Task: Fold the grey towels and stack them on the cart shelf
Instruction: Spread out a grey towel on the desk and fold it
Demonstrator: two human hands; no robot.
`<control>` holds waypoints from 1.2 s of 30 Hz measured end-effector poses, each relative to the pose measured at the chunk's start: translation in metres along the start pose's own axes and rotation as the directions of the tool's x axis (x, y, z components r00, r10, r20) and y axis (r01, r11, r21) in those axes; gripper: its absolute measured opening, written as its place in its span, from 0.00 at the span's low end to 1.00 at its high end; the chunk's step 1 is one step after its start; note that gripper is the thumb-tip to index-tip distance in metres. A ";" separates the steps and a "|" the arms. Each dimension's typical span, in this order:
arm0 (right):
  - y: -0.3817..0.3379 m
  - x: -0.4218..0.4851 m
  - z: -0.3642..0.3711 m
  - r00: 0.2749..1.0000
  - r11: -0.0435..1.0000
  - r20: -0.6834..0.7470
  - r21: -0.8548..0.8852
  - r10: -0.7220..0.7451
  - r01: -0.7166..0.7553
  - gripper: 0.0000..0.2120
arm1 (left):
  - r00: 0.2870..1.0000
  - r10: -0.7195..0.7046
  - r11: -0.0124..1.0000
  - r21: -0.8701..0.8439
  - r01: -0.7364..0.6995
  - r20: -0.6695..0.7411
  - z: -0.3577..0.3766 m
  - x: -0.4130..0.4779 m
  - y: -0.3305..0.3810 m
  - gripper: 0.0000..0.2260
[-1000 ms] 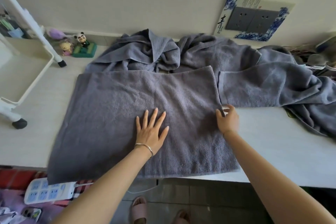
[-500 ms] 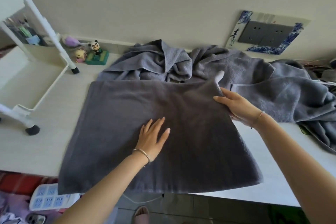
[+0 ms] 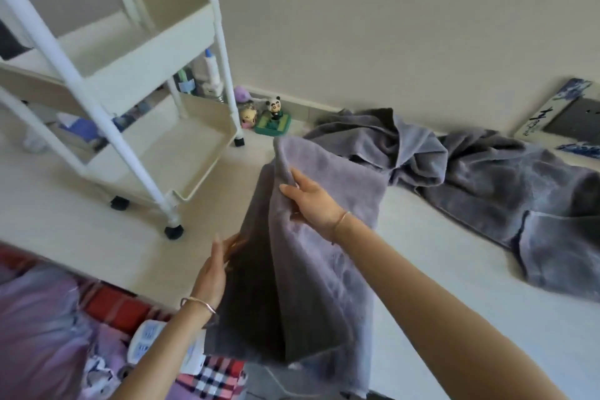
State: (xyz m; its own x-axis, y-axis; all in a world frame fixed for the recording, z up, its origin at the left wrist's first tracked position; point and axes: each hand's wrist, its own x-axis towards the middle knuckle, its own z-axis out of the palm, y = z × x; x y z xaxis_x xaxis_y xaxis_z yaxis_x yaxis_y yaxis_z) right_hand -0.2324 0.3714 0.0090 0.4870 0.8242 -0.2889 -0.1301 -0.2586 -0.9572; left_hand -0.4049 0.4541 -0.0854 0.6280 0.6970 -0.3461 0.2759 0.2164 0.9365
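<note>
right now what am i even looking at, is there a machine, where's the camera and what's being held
There is no machine: these are a person's two bare hands, filmed by one camera worn on the head, looking forward and down. The right hand grips a grey towel near its top, holding it up over the table. The left hand touches its lower edge; whether it grips is unclear. A pile of more grey towels lies on the right. On the left stands a white cart, with small toys by the wall.

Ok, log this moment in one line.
step: folding | right hand: grips towel edge | left hand: touches towel | towel pile: unfolded
</note>
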 end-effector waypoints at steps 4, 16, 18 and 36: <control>0.048 0.038 0.048 0.962 0.962 0.030 -0.051 0.270 -0.268 0.24 | 0.995 -0.103 0.993 -0.060 0.103 0.004 -0.011 0.004 0.004 0.28; 0.110 0.002 -0.050 0.982 0.275 -0.104 -0.960 -0.156 -0.058 0.18 | 0.995 0.030 0.768 0.635 -0.086 0.099 -0.015 0.016 -0.002 0.11; 0.115 -0.021 -0.066 0.979 0.280 -0.150 -0.954 -0.139 -0.107 0.19 | 0.983 0.019 0.673 0.725 -0.147 0.182 0.003 0.014 0.009 0.13; 0.141 -0.182 -0.149 0.788 0.533 -0.607 -0.702 -0.103 -0.471 0.10 | 0.690 0.090 0.022 0.691 -0.722 0.718 0.202 0.069 0.060 0.25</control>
State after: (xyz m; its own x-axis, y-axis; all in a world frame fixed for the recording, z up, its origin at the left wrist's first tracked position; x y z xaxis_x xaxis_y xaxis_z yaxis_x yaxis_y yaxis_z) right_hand -0.2105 0.1098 -0.0704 0.9213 0.3705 -0.1179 0.3077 -0.8802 -0.3612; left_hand -0.1980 0.3774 -0.0646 0.9808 0.0096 -0.1947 0.0555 -0.9712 0.2318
